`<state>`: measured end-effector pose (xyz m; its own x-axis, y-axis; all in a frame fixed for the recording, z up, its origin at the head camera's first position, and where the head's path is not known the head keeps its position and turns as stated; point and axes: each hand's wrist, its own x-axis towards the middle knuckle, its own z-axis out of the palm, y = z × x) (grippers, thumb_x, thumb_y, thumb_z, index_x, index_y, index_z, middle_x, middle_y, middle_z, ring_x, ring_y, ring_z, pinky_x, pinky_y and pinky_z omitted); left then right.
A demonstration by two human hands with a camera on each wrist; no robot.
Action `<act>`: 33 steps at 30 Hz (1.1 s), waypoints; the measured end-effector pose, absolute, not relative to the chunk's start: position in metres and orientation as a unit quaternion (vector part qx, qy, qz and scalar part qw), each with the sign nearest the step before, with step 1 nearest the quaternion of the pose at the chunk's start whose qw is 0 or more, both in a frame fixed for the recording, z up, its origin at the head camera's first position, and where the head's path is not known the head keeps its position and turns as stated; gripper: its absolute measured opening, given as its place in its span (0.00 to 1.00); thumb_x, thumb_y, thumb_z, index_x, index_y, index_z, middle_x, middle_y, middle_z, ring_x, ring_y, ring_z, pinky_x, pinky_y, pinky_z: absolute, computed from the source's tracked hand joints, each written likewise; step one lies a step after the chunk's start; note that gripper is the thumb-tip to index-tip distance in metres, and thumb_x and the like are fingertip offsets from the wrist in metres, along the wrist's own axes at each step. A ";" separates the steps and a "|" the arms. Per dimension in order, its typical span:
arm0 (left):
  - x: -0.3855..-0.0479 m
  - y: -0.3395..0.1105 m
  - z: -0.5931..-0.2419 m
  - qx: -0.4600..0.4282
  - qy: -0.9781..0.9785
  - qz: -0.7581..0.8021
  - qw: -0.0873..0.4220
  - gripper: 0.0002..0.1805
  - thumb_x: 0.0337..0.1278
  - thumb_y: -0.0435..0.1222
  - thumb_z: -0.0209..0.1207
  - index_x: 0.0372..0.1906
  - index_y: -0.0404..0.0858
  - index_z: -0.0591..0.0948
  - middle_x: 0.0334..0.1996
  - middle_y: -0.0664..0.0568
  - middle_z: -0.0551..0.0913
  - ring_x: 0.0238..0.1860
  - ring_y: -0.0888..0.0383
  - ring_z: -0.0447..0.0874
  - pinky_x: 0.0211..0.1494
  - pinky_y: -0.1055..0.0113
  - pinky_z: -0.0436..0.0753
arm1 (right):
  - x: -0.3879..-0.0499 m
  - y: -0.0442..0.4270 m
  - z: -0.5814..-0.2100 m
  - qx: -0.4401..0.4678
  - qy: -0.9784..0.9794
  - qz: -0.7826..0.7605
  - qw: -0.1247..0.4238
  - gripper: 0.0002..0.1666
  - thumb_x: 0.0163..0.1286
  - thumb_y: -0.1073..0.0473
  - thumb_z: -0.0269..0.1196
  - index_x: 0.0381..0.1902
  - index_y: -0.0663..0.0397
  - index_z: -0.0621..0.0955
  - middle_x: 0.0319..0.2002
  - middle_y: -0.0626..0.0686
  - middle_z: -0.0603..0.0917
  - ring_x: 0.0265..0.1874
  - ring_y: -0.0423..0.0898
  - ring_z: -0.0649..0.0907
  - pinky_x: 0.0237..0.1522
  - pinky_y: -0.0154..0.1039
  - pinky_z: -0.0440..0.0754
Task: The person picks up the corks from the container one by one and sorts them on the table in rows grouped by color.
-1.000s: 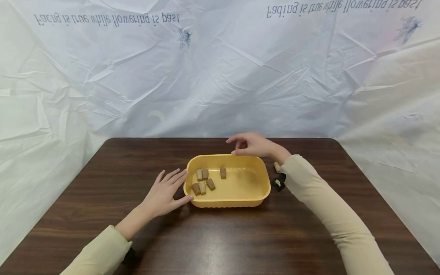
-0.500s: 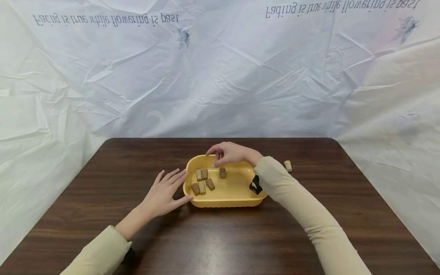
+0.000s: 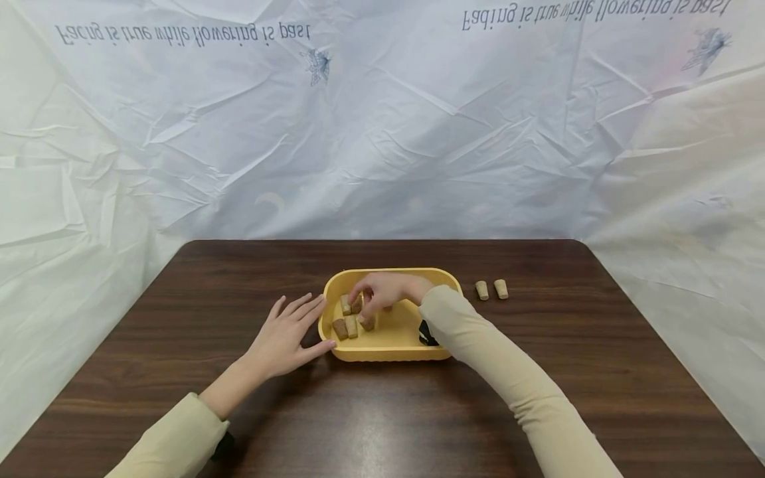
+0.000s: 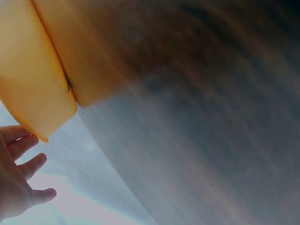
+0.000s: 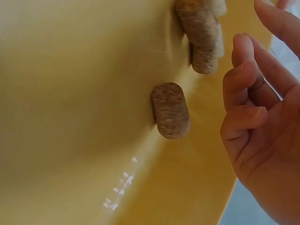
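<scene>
In the head view a yellow tray [image 3: 406,342] holds several tapered cork stoppers. Toward its left end lie a pale stopper [image 3: 346,304], another pale stopper [image 3: 351,326] and a brown stopper [image 3: 339,328]. My right hand [image 3: 385,291] hovers inside the tray, thumb and index finger spread over a brown stopper [image 3: 367,324] and partly hiding others. In the right wrist view a single brown stopper [image 5: 171,111] lies apart from the fingers, several of which are curled, with nothing visible in them. My left hand [image 3: 288,337] rests with spread fingers at the tray's left rim.
Two pale stoppers, one nearer the tray [image 3: 481,290] and one farther right [image 3: 501,289], lie side by side on the dark wooden table [image 3: 370,425]. A wrinkled white sheet [image 3: 382,133] hangs behind. A black wrist device [image 3: 427,334] sits under the right sleeve.
My right hand has moved left and down from above the tray's far rim to the stoppers inside. Both pale stoppers on the table are now uncovered. The left hand stays put.
</scene>
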<state>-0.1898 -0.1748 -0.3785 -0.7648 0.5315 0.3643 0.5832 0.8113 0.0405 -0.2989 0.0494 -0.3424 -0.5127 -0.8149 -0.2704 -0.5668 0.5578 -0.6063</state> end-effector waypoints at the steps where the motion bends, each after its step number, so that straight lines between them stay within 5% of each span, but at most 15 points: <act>1: -0.190 -0.175 -0.378 -0.298 -0.936 -0.075 0.173 0.41 0.50 0.63 0.47 0.61 0.38 0.67 0.60 0.49 0.66 0.61 0.51 0.59 0.60 0.45 0.50 | -0.299 0.048 -0.343 -0.412 0.839 -0.225 0.275 0.23 0.57 0.56 0.63 0.51 0.53 0.75 0.27 0.53 0.78 0.19 0.42 0.73 0.23 0.33 0.71; 14: -0.190 -0.175 -0.379 -0.300 -0.935 -0.074 0.173 0.40 0.50 0.63 0.47 0.61 0.38 0.67 0.60 0.49 0.66 0.61 0.51 0.59 0.60 0.45 0.50 | -0.297 0.036 -0.353 -0.410 0.857 -0.167 0.264 0.20 0.56 0.56 0.62 0.49 0.48 0.77 0.28 0.45 0.78 0.22 0.38 0.73 0.25 0.31 0.72; 33: -0.190 -0.175 -0.378 -0.296 -0.937 -0.075 0.172 0.41 0.49 0.63 0.48 0.61 0.38 0.68 0.59 0.49 0.66 0.61 0.51 0.59 0.60 0.45 0.48 | -0.292 0.028 -0.360 -0.460 0.864 -0.085 0.187 0.27 0.48 0.44 0.67 0.46 0.48 0.79 0.32 0.39 0.78 0.30 0.35 0.74 0.33 0.28 0.72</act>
